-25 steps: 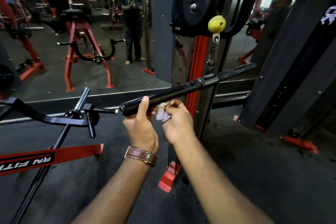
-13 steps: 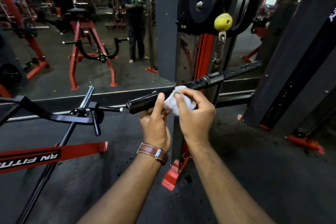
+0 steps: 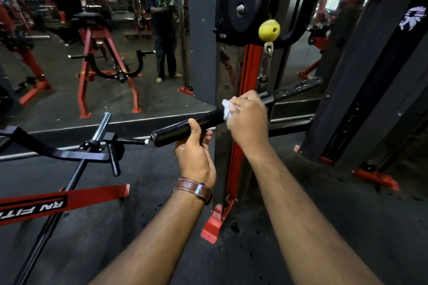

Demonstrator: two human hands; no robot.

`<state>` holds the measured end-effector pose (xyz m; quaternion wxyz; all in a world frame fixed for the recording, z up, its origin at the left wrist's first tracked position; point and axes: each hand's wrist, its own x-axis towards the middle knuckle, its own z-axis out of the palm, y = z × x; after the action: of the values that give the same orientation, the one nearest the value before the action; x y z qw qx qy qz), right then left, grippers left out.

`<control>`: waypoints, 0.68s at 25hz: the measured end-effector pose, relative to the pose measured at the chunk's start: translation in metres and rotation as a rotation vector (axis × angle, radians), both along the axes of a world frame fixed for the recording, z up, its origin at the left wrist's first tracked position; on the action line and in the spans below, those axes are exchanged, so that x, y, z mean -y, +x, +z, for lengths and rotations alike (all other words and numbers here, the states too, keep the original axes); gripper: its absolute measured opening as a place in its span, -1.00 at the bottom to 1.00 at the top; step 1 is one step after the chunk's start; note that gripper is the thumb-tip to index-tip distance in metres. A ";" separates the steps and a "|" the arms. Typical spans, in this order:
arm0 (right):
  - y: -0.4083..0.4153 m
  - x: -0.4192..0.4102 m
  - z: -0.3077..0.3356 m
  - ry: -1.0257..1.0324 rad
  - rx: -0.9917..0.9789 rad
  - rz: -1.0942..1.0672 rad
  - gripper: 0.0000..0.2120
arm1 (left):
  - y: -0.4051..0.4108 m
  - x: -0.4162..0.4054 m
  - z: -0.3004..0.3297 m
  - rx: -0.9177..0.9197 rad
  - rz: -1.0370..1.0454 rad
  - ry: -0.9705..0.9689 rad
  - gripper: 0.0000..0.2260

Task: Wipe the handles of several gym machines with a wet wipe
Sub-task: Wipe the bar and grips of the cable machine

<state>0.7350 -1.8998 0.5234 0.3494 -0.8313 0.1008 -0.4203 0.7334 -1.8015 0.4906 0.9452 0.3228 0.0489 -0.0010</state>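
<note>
Your right hand now sits further up the bar handle than a second ago: it has travelled from just beside your left hand toward the bar's middle, near the collar under the yellow ball. Its fingers curl round the grip with the wet wipe bunched between palm and bar; white wipe shows at the thumb side. Your left hand keeps its grasp near the free end, thumb on top, fingers wrapped beneath, steadying the bar. Reading: one stroke along this near grip is about complete. The far grip beyond the collar looks untouched, and other machines remain
</note>
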 end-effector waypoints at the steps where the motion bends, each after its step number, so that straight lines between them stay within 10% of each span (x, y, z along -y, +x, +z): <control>1: 0.002 -0.001 0.000 -0.080 -0.047 -0.085 -0.88 | -0.001 0.000 0.000 -0.006 -0.003 0.006 -0.90; 5: 0.002 -0.021 -0.009 -0.227 -0.035 0.186 -0.85 | -0.001 -0.001 0.000 -0.009 -0.007 -0.033 -0.77; 11: -0.007 -0.014 -0.031 -0.113 0.239 -0.108 -0.89 | 0.003 0.002 0.008 -0.081 -0.085 0.024 -0.86; 17: 0.012 -0.015 -0.047 0.638 0.266 -0.257 -0.80 | 0.013 0.008 0.005 -0.160 -0.019 0.144 -0.90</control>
<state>0.7467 -1.8844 0.4769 0.5455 -0.5994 0.2840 -0.5124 0.7465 -1.8095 0.4956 0.9126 0.3891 0.1209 -0.0323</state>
